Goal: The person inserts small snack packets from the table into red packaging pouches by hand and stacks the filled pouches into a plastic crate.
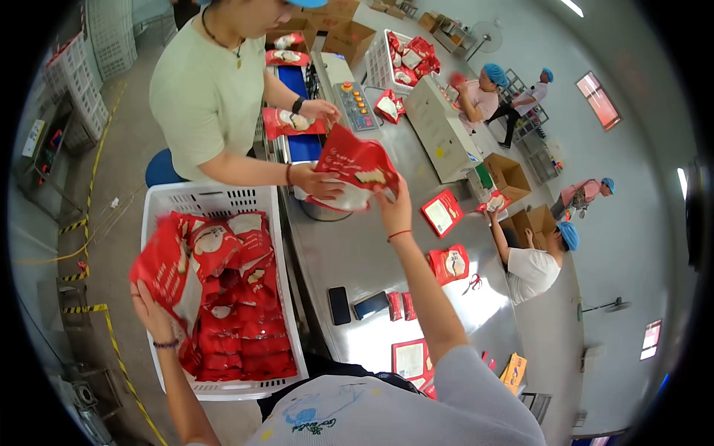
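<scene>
My right hand grips the lower right edge of a red and white food pouch above the steel table. A co-worker's hand holds the same pouch at its left side. On the left, my left hand is closed on the edge of another red pouch, partly blurred, over the white plastic crate. Inside that crate lie many red pouches, packed in layers at the bottom and loose on top.
The steel table carries a black phone, a second phone, scissors and red packages. A conveyor with a control panel stands beside the co-worker. Another crate holds pouches. Other people work across the table.
</scene>
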`<state>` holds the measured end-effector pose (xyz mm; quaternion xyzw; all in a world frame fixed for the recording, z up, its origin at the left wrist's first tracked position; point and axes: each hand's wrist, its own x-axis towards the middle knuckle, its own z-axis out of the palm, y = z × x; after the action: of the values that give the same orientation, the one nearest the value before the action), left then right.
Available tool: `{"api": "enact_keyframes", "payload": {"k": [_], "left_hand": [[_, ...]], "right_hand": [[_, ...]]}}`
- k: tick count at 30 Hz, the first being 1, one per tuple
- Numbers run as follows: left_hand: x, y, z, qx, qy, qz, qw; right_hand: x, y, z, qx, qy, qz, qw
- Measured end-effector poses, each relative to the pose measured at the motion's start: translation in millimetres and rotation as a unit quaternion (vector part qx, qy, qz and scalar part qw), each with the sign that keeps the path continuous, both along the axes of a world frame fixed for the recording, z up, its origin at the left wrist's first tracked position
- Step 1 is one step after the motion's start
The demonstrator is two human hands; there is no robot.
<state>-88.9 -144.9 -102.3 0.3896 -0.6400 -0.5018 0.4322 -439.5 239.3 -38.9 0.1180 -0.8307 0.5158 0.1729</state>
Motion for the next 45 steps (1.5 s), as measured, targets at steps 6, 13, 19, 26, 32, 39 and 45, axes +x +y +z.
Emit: {"api": "enact_keyframes", "payload": {"k": [6,13,19,26,32,39,45], "left_hand": [[46,101,53,0.034,-0.009,-0.163,0.986],[34,178,69,0.173,0.124,-0.254,0.943],[39,198,37,0.156,-0.025,-0.375,0.913],[33,212,48,0.134,0.015,-0.353,0.926],[37,207,64,0.129,-0.019,-0.402,0.906],[43,176,54,-0.021,-0.103,-0.453,0.885],[40,141,27,0.059,-0.104,-0.483,0.868]], "right_hand": [[137,-38,-12,-0.005,-0.161,0.421,0.893],[238,-29,-9,-0.148,-0.359,0.46,0.799],[240,6,7,-0.059,-0.251,0.395,0.882],[226,45,-7,-0.157,-0.403,0.493,0.755],[225,54,-11,-0.06,-0.385,0.509,0.767],[224,39,-8,0.017,-0.383,0.378,0.843],[207,27,-17,0.087,-0.192,0.432,0.877]]}}
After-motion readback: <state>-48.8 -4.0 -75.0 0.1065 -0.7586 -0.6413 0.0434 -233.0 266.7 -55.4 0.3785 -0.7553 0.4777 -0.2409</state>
